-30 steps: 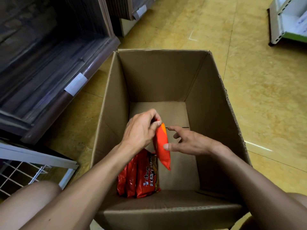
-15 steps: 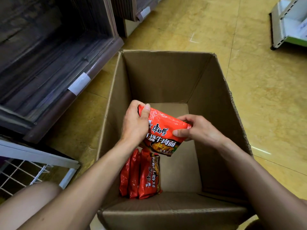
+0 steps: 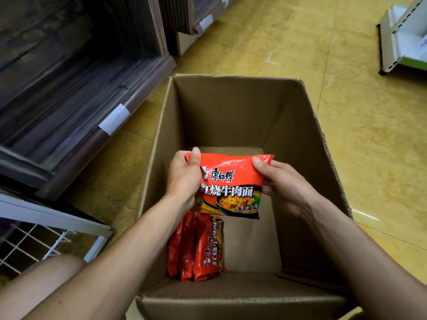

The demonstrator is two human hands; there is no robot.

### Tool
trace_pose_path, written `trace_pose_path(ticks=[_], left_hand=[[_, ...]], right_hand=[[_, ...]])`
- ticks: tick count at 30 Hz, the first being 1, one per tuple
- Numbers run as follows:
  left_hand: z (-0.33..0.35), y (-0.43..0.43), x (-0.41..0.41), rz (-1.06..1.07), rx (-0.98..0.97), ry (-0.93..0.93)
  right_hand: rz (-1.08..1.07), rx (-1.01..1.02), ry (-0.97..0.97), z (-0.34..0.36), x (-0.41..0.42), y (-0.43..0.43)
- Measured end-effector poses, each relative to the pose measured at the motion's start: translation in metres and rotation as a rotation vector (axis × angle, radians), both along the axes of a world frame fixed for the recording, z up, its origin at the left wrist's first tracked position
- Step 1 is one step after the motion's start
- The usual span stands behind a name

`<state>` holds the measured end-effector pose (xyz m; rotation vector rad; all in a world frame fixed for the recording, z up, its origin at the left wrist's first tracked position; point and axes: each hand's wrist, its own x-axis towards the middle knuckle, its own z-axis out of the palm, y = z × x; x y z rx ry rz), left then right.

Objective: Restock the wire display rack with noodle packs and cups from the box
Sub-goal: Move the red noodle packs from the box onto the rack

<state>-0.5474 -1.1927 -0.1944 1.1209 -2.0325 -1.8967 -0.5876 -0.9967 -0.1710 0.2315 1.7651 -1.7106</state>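
Observation:
An open cardboard box (image 3: pixel 235 112) stands on the floor in front of me. Above its inside I hold a red noodle pack (image 3: pixel 231 185) face up with both hands. My left hand (image 3: pixel 184 179) grips the pack's left side, thumb on its top corner. My right hand (image 3: pixel 286 183) pinches its right top corner. Three more red noodle packs (image 3: pixel 196 248) stand on edge at the box's near left corner. The white wire display rack (image 3: pixel 34 239) shows at the lower left, only partly in view.
Dark wooden shelving (image 3: pixel 76 84) runs along the left, with a white label on its front edge. A white shelf unit (image 3: pixel 404 35) stands at the far right. Yellow tiled floor (image 3: pixel 369 146) surrounds the box. My bare knee (image 3: pixel 39 280) is at the lower left.
The pack, pinched edge-on low in the box a second ago, has been turned face up and lifted. Both hands now hold its sides higher up.

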Motion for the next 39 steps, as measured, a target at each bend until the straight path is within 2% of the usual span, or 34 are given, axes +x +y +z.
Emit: trace_pose_path(ticks=[5, 8, 13, 21, 23, 26, 27, 31, 34, 39], left_hand=[[0.002, 0.003, -0.001, 0.026, 0.134, 0.001], [0.009, 0.007, 0.0, 0.017, 0.21, 0.005], [0.011, 0.01, 0.003, -0.098, 0.115, -0.028], [0.008, 0.011, 0.008, -0.277, -0.076, -0.123], [0.01, 0.014, 0.007, -0.395, -0.203, -0.23], [0.009, 0.018, 0.012, -0.754, -0.624, -0.472], [0.007, 0.02, 0.015, -0.874, -0.697, -0.533], [-0.013, 0.028, 0.03, -1.194, -0.813, -0.675], [-0.021, 0.027, 0.032, -1.259, -0.909, -0.688], [-0.034, 0.02, 0.034, -1.399, -0.882, -0.831]], right_hand=[[0.045, -0.057, -0.039, 0.003, 0.007, -0.006], [0.002, -0.079, -0.013, 0.006, 0.007, -0.007], [-0.087, -0.061, -0.003, 0.007, 0.006, -0.005], [-0.226, 0.009, 0.121, 0.011, 0.001, 0.005], [-0.263, 0.04, 0.166, 0.011, -0.001, 0.008], [-0.285, 0.135, 0.262, 0.008, -0.003, 0.012], [-0.286, 0.158, 0.28, 0.006, -0.004, 0.012], [-0.289, 0.181, 0.269, 0.002, -0.006, 0.013], [-0.28, 0.182, 0.259, 0.002, -0.007, 0.012], [-0.268, 0.177, 0.244, -0.001, -0.011, 0.012]])
